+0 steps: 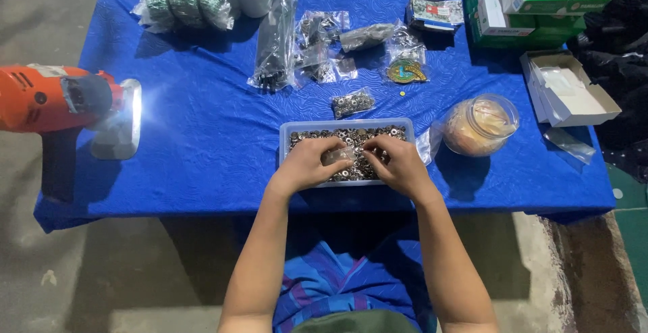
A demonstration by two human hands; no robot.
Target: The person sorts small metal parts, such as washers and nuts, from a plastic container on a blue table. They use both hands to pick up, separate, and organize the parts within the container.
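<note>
Blue table, one tray, two hands.

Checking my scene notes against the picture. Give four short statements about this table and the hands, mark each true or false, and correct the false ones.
1. Both hands, left hand and right hand, are in the clear tray of small metal parts. True.
2. The tablecloth is red. False: it is blue.
3. A clear jar lies just right of the tray. True.
4. The orange power tool sits at the table's right end. False: it is at the left end.
</note>
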